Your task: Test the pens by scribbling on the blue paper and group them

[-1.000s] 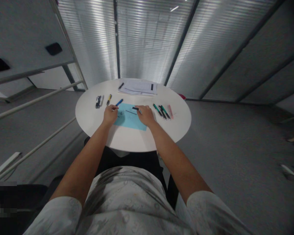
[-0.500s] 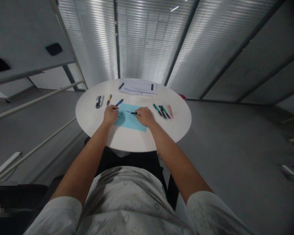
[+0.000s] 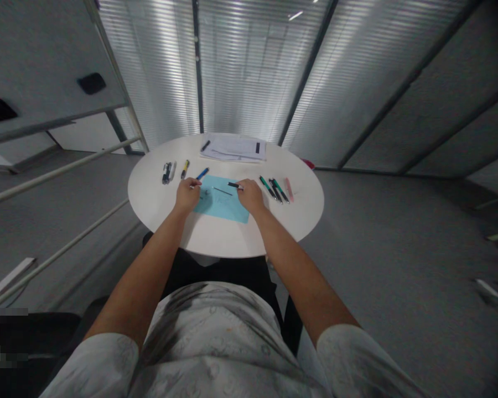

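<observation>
In my right hand [image 3: 251, 194] is a short black pen barrel [image 3: 234, 186], its far end pointing left above the blue sheet [image 3: 222, 210]. A thin dark rod like a pen refill [image 3: 223, 191] lies on the sheet, apart from the barrel. My left hand [image 3: 187, 194] rests at the sheet's left edge, fingers pinched around something small and pale that I cannot make out. Tiny dark parts [image 3: 206, 192] are on the sheet near those fingertips. Just beyond the left hand is a blue pen [image 3: 203, 173].
On the round white table [image 3: 216, 240], several green and black pens [image 3: 275, 190] and a pink one [image 3: 289, 189] lie right. Dark pens [image 3: 166, 172] and a yellow one [image 3: 185, 169] lie left. A stack of papers [image 3: 234, 148] is at the back.
The pen barrel has moved slightly right and up in my right hand. The thin rod, which jutted from its end before, now lies separate on the sheet. My left hand has barely moved.
</observation>
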### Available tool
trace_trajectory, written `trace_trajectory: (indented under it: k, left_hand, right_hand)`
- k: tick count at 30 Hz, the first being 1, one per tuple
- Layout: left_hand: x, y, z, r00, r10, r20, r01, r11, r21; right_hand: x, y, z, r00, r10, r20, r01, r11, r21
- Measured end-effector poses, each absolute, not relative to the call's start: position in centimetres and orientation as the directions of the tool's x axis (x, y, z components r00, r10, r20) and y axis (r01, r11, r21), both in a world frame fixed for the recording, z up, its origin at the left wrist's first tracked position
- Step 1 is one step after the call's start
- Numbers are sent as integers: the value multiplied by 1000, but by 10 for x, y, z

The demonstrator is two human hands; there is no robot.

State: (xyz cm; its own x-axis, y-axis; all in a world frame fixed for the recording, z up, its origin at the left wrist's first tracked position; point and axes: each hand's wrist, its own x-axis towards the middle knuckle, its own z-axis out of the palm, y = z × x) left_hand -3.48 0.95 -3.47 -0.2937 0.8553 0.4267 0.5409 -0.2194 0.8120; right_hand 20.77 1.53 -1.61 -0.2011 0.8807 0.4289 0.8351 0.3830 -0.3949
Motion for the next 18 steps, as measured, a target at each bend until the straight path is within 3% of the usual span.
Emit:
trace_trajectory:
  k: [2,5,10,14,18]
  left_hand:
    - [-31,5,-31,-231,853,468,616,-244,749]
    - [-19,-8,-24,-35,829,558,751,-346,562]
    - [0,-26,-15,234,810,538,840,-446,307]
    - [3,-26,-15,243,814,528,840,-449,305]
    - [1,-23,-15,178,812,556,773,-465,431]
  right_hand:
    - [207,14,-16,-189,870,456,810,400,-428]
    - [202,11,-16,-171,868,466,734,428,-528]
    - [192,6,-13,-187,868,460,581,475,-661]
    - [188,5,-11,-227,862,453,499,502,-706]
    - [187,6,-13,-235,867,439,467,497,-731]
